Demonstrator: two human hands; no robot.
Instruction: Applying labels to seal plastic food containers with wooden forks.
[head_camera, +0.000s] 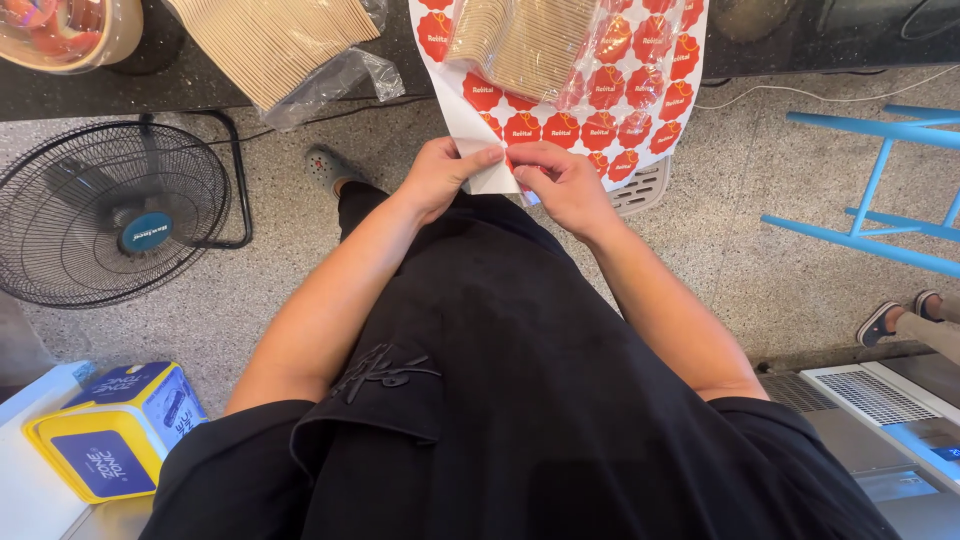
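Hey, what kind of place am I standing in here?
Probably a small food shop's work counter: a dark stone counter holds clear plastic bags of thin wooden sticks, and both hands peel a white sheet of round red stickers.

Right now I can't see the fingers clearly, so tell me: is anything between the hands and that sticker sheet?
Nothing visible. The left hand and right hand both already pinch the lower edge of the sticker sheet of round red stickers. The clear bag of wooden sticks lies on the sheet farther up, away from the fingers.

speckled grey terrazzo floor (250, 300), a dark counter (800, 40), a black floor fan (110, 210), a blue stool frame (880, 190).
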